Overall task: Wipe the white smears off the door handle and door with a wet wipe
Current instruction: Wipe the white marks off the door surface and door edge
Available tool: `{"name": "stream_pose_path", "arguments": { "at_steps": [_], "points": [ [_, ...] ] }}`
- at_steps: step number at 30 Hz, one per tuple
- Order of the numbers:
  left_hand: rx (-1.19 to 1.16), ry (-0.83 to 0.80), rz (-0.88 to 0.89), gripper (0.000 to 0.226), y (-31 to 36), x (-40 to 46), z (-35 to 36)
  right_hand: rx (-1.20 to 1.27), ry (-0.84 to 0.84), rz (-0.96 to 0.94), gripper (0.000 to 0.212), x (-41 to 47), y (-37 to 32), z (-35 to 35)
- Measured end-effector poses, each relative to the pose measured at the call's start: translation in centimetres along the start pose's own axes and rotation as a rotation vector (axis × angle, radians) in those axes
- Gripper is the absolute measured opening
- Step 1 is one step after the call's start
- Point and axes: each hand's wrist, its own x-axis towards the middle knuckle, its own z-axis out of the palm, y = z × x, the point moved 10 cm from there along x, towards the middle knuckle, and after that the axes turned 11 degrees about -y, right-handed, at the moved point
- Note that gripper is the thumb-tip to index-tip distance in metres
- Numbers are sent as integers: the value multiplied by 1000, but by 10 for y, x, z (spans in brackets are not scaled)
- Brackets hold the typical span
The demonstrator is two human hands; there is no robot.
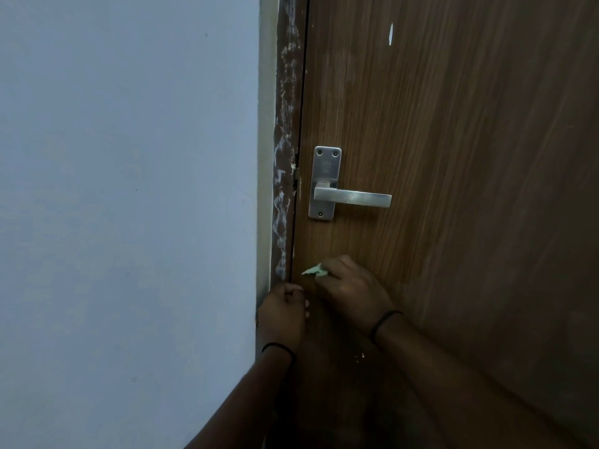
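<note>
A brown wooden door [453,157] fills the right half of the view. Its silver lever handle [351,196] sits on a metal backplate [325,181] near the door's left edge. My right hand [351,291] is below the handle and holds a small pale green wet wipe [313,271] against the door; only a corner of the wipe shows. My left hand [285,311] is curled beside it at the door's edge; I cannot tell if it holds anything. A white smear [391,34] marks the door high up, and a few white specks [359,356] lie lower down.
The dark door frame [285,157] left of the door carries white smears along its length. A pale blue-grey wall [129,189] takes up the left half of the view. Each wrist wears a black band.
</note>
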Motion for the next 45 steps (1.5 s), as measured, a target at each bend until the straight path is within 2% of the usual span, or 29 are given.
{"name": "stream_pose_path", "arguments": {
  "at_steps": [6, 8, 11, 14, 20, 23, 27, 30, 33, 37, 42, 45],
  "points": [
    [-35, 11, 130, 19, 35, -2, 15, 90, 210, 210, 20, -3, 50, -45],
    [-22, 28, 180, 14, 49, -1, 20, 92, 215, 213, 20, -3, 50, -46],
    [55, 65, 240, 10, 68, -1, 21, 67, 129, 151, 19, -23, 42, -31],
    [104, 71, 271, 7, 76, -1, 21, 111, 124, 199, 18, -60, 60, -25],
    [148, 43, 279, 3, 74, -2, 32, 201, 464, 479, 9, -95, 120, -78],
    [126, 35, 306, 3, 76, -6, 44, 208, 531, 523, 8, -92, 135, -93],
    [91, -1, 296, 4, 78, -9, 59, 284, 480, 607, 12, -115, 131, -53],
    [101, -21, 295, 3, 77, -12, 66, 405, 234, 648, 18, -115, 105, 4],
    [140, -33, 291, 2, 79, -14, 70, 519, 197, 601, 14, -96, 80, 17],
    [157, -46, 317, 4, 89, -9, 66, 527, 293, 650, 8, -100, 104, -11],
    [137, -94, 313, 7, 96, -8, 80, 466, 625, 731, 8, -115, 163, -105],
    [124, -119, 310, 9, 97, -13, 89, 410, 618, 688, 10, -96, 178, -134]
  ]
}}
